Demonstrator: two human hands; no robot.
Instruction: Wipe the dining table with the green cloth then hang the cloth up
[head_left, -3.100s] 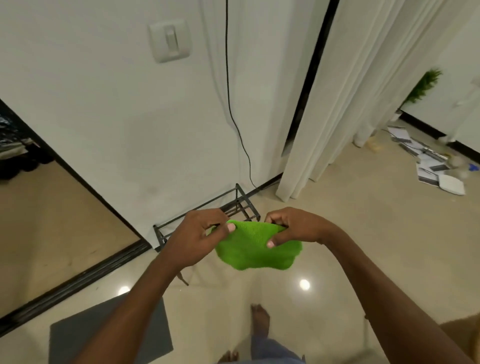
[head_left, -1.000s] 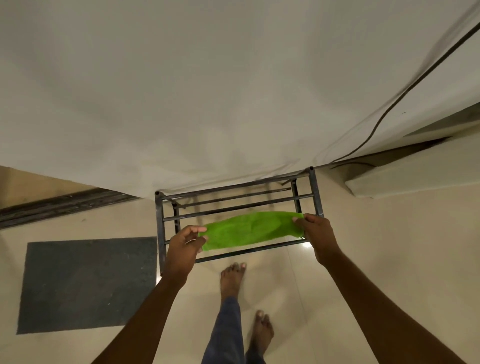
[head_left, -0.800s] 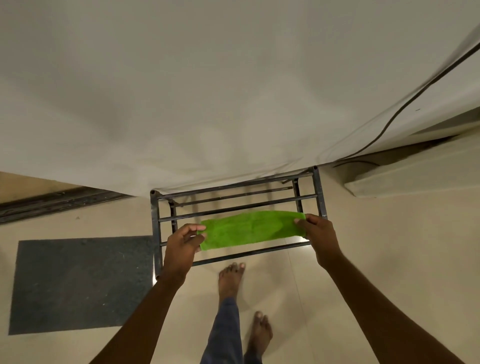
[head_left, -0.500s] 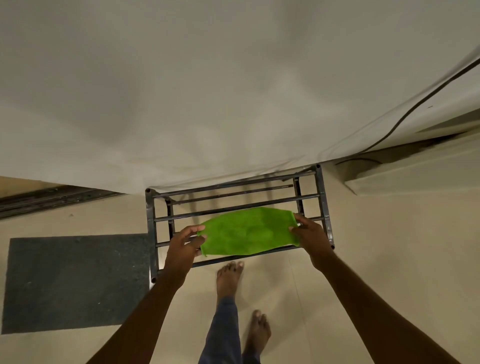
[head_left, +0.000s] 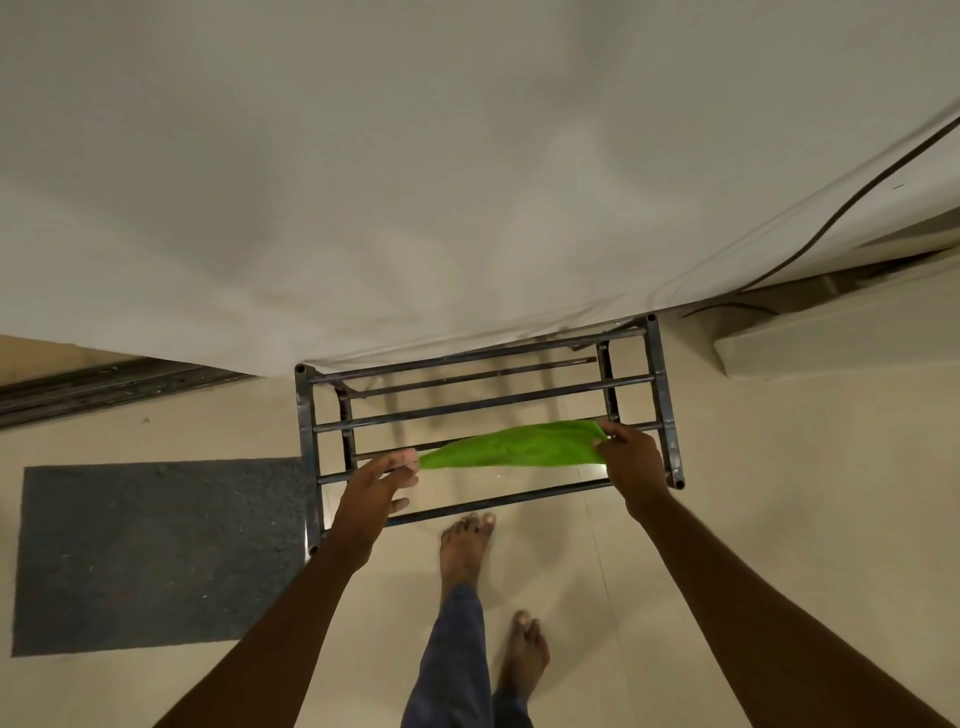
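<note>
Near edge, 6 o'clock: two bare feet (head_left: 465, 545) on the glossy beige tiled floor (head_left: 779, 519), blue trouser leg (head_left: 449, 654) on the forward one.

Both forearms reach up toward 12. Left hand (head_left: 376, 488) at about 10 o'clock of centre, fingertips pinching the narrow left tip of the bright green textured cloth (head_left: 511, 447); the other fingers curl loosely below. Right hand (head_left: 631, 457) at about 2 o'clock, thumb and fingers pressed onto the cloth's wider right end.

The cloth is stretched taut between the hands, above the low black metal rack (head_left: 667, 415) and running along one of its middle bars. Whether it touches a bar yet, cannot tell.

Step in hand, by my reading: hanging. To do it well, keep the cloth spread and level, lower it squarely across one bar so roughly half falls on each side, then release both ends together. Letting the left tip go first would likely let it slide off to the right.

At 9 o'clock, a dark grey rectangular floor mat (head_left: 156, 556). Beyond the rack, at 12, a pale off-white wall (head_left: 415, 182); a thin black cable (head_left: 857, 197) runs down it at 2 o'clock.

Count: cloth 1, rack 1, long bars in view about 7, mat 1, cable 1, hands 2, feet 2.
</note>
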